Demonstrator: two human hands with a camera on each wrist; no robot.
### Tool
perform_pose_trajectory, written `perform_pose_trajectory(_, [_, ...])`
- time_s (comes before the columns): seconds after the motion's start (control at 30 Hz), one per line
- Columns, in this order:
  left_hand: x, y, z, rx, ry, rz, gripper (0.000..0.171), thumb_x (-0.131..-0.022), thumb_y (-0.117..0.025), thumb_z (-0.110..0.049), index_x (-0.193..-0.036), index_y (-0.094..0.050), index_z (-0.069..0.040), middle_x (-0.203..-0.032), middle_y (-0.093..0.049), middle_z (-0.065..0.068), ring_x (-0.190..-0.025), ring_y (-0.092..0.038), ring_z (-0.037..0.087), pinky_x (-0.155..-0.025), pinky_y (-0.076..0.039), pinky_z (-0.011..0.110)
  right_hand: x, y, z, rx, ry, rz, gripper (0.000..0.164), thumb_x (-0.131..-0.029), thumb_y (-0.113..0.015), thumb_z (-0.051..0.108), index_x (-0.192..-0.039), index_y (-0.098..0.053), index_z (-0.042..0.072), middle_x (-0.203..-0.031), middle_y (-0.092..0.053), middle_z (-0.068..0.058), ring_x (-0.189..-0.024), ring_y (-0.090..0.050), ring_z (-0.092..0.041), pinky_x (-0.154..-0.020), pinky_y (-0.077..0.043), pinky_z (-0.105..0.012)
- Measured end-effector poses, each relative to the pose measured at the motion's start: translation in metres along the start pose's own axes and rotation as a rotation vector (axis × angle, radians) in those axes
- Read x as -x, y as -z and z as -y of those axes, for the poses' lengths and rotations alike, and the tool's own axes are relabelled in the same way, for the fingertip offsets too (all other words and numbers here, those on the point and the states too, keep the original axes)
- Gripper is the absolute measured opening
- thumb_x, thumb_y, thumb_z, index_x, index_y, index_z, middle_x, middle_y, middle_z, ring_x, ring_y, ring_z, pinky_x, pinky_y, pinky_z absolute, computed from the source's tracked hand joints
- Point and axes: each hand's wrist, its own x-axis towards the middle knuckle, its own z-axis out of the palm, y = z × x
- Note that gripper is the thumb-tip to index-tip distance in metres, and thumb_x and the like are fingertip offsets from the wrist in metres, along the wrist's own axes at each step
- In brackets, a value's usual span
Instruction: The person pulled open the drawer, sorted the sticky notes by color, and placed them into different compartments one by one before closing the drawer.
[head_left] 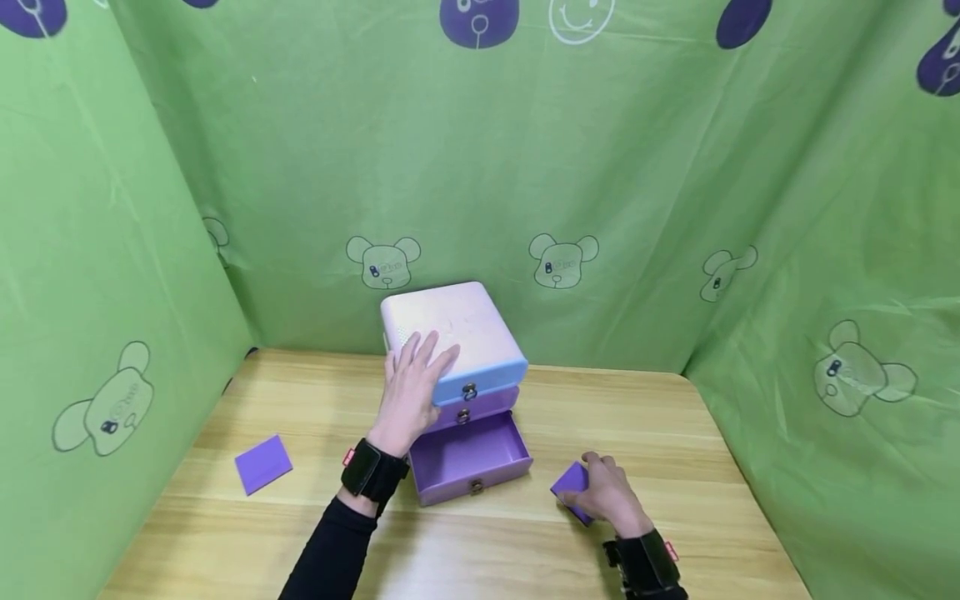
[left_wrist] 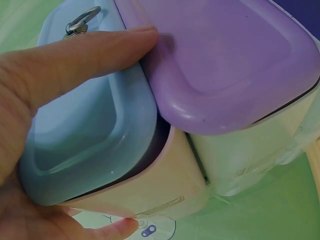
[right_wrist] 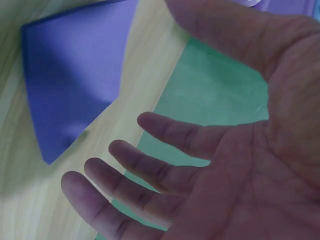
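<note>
My left hand rests on the pale pink top of a small drawer box, fingers spread and straight. In the left wrist view, the thumb lies across the blue drawer front, its tip at the edge of the purple drawer front. The bottom purple drawer is pulled out, with nothing visible inside. To the right of it, my right hand hovers over a flat purple card on the table. Its fingers are extended and parted, and the card lies beyond the fingertips in the right wrist view.
A second purple card lies on the left part of the wooden table. Green cloth with bear prints hangs behind the box and along both sides. The box stands close to the back cloth.
</note>
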Motion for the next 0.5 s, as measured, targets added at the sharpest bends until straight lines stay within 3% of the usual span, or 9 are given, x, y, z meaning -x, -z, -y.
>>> perform_pose_trajectory(0.27, [0.000,0.000,0.000,-0.003,-0.006,0.003,0.104,-0.058,-0.094,-0.003,-0.149,-0.049,-0.025,-0.163,-0.037,0.015,-0.152,-0.030,0.042,-0.116,-0.028,0.075,-0.002,-0.007,-0.005,0.021,-0.012,0.029,0.105,-0.066,-0.095,0.032,-0.143,-0.041,-0.013,-0.115,-0.055,-0.033,-0.099,-0.060,-0.039,-0.079,-0.060,-0.052])
perform_pose_trajectory(0.5, [0.000,0.000,0.001,-0.011,0.002,0.011,0.104,-0.057,-0.094,-0.002,-0.148,-0.050,-0.025,-0.163,-0.037,0.015,-0.152,-0.030,0.042,-0.117,-0.028,0.075,-0.004,-0.012,-0.010,0.048,-0.032,-0.002,0.105,-0.060,-0.097,0.030,-0.140,-0.044,-0.011,-0.111,-0.055,-0.031,-0.099,-0.057,-0.040,-0.077,-0.058,-0.054])
